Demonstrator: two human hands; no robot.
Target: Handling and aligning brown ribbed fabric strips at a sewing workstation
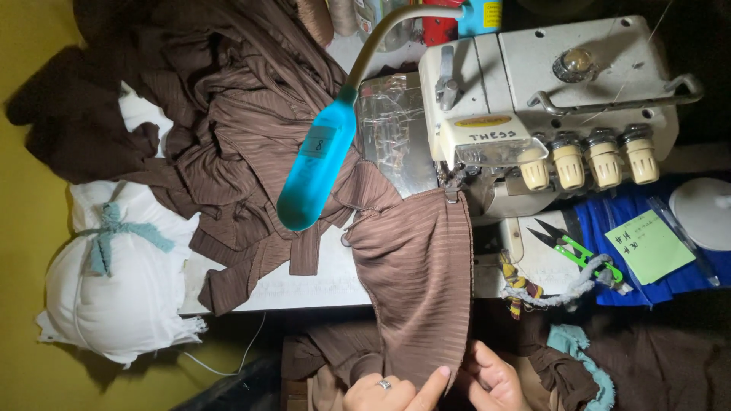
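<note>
Brown cloth (415,281) hangs from the sewing machine (533,99) down over the worktop (320,285) edge to both hands at 6 o'clock. Left hand (381,392), ring on one finger, pinches the cloth's lower edge, index finger stretched along it; right hand (495,384) grasps the same edge just beside it. A small grey label sits on the blue lamp (316,171) at 10 o'clock of the cloth. A green square note (647,245) lies at 3 o'clock beside green snips (575,250). A white tied bundle (114,281) sits at 9 o'clock.
</note>
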